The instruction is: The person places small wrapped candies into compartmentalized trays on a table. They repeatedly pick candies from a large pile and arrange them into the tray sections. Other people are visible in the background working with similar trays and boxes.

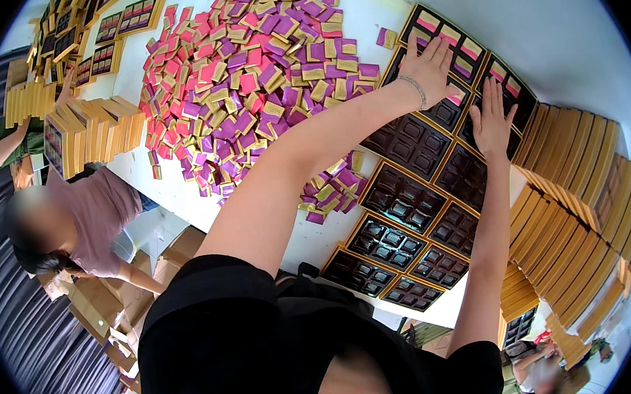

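Gold-edged boxes with black moulded trays [410,197] stand in two rows along the table. Several at the far end have pink, purple and gold wrapped pieces [470,48] in their compartments; the nearer trays hold none. My left hand [428,71], with a bracelet at the wrist, reaches over the far boxes, fingers stretched out above or on the wrapped pieces. Beside it my right hand [494,122] lies flat with straight fingers over the boxes of the right row. Whether either palm presses on something underneath is hidden.
A wide heap of wrapped pieces [248,91] covers the table to the left. Stacked gold boxes [567,244] crowd the right side. More box stacks [88,133] stand at the far left, near a person in a mauve top [102,214]. Cardboard cartons [176,256] sit below the table edge.
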Action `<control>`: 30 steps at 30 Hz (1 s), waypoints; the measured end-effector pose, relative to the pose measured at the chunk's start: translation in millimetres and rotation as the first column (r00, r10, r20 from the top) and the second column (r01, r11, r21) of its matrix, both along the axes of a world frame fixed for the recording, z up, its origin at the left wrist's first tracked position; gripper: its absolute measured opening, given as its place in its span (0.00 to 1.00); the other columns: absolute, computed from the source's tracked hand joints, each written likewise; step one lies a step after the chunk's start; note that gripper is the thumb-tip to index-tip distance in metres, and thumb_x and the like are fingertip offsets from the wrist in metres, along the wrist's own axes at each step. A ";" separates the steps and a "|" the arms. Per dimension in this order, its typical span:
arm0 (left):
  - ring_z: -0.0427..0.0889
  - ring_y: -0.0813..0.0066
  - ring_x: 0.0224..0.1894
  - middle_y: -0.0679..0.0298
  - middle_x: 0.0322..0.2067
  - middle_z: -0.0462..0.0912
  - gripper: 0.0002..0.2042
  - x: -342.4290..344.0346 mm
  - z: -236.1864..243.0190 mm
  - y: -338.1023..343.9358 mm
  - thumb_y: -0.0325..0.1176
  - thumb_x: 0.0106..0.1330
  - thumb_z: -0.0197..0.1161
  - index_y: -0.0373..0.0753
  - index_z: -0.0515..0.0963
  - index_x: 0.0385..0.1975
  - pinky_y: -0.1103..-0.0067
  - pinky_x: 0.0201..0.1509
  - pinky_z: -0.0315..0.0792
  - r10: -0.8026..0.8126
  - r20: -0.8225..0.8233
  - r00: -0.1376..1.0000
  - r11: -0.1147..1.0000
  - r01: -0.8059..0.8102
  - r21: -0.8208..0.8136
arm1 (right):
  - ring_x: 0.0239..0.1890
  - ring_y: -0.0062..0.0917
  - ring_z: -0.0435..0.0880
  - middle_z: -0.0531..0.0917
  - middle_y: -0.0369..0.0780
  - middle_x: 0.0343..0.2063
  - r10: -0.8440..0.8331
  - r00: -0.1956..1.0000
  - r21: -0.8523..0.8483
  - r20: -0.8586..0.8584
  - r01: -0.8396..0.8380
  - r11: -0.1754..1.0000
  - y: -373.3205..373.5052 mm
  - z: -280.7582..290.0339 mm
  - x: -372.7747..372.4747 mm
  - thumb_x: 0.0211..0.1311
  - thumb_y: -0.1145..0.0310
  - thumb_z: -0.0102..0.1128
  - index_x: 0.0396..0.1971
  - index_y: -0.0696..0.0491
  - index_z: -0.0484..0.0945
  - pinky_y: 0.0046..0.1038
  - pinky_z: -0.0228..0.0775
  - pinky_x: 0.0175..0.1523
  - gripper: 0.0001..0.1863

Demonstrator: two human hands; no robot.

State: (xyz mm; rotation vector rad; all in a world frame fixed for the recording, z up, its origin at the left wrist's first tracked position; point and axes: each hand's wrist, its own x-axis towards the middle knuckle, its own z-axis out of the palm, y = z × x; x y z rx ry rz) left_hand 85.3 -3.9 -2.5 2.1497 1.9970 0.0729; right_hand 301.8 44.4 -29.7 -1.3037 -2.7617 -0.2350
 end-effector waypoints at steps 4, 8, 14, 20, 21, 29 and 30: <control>0.45 0.64 0.72 0.57 0.69 0.51 0.34 -16.6 2.2 -9.6 0.54 0.68 0.44 0.37 0.53 0.67 0.47 0.69 0.40 0.013 0.167 0.986 0.967 -0.054 0.249 | 0.68 0.32 0.59 0.64 0.39 0.64 0.023 0.998 0.048 -0.057 -0.021 0.999 1.6 26.4 -15.4 0.71 0.50 0.37 0.64 0.50 0.61 0.49 0.42 0.70 0.28; 0.75 0.58 0.53 0.53 0.52 0.76 0.20 -140.7 -22.1 -4.1 0.31 0.58 0.59 0.39 0.73 0.52 0.65 0.54 0.70 0.317 0.242 0.917 0.808 -0.395 0.436 | 0.44 0.37 0.81 0.82 0.41 0.44 -0.080 0.821 -0.157 -0.565 -0.012 0.988 -8.1 59.1 -95.4 0.61 0.75 0.54 0.46 0.54 0.78 0.31 0.74 0.47 0.13; 0.82 0.55 0.32 0.53 0.29 0.83 0.15 -194.9 -11.6 -15.9 0.27 0.59 0.55 0.47 0.79 0.46 0.67 0.37 0.76 0.195 0.348 0.917 0.841 -0.339 0.422 | 0.41 0.41 0.80 0.82 0.44 0.39 0.211 0.708 -0.050 -0.674 -0.328 0.943 53.5 4.5 -258.1 0.56 0.75 0.55 0.40 0.53 0.79 0.36 0.72 0.45 0.11; 0.83 0.59 0.32 0.55 0.28 0.84 0.09 -232.6 -11.6 -1.3 0.33 0.59 0.60 0.44 0.83 0.36 0.70 0.38 0.77 0.333 0.253 0.908 0.827 -0.410 0.385 | 0.39 0.36 0.81 0.82 0.41 0.33 0.396 0.861 0.070 -0.318 -0.395 0.916 34.8 -21.8 -322.0 0.46 0.72 0.57 0.27 0.56 0.80 0.33 0.76 0.43 0.07; 0.83 0.60 0.32 0.56 0.28 0.84 0.08 -227.3 -9.7 -2.2 0.33 0.59 0.60 0.44 0.83 0.36 0.71 0.38 0.77 0.346 0.305 0.887 0.802 -0.448 0.395 | 0.39 0.34 0.80 0.82 0.41 0.33 0.394 0.865 0.083 -0.310 -0.388 0.918 25.7 -23.3 -318.9 0.46 0.72 0.57 0.27 0.56 0.80 0.32 0.76 0.43 0.07; 0.85 0.67 0.33 0.61 0.30 0.85 0.11 -178.1 -10.7 21.7 0.40 0.56 0.64 0.44 0.83 0.35 0.76 0.40 0.77 0.294 0.591 0.751 0.754 -0.562 0.339 | 0.40 0.35 0.78 0.80 0.41 0.31 0.416 0.777 0.204 -0.473 -0.362 0.910 14.4 -33.4 -291.2 0.46 0.69 0.56 0.30 0.56 0.80 0.36 0.72 0.47 0.11; 0.85 0.67 0.34 0.61 0.30 0.85 0.12 -168.7 -7.1 30.1 0.42 0.56 0.64 0.44 0.84 0.35 0.76 0.40 0.77 0.243 0.542 0.804 0.822 -0.468 0.326 | 0.39 0.35 0.77 0.80 0.42 0.31 0.385 0.805 0.140 -0.451 -0.362 0.922 13.4 -33.9 -284.9 0.46 0.69 0.56 0.31 0.57 0.80 0.37 0.72 0.46 0.11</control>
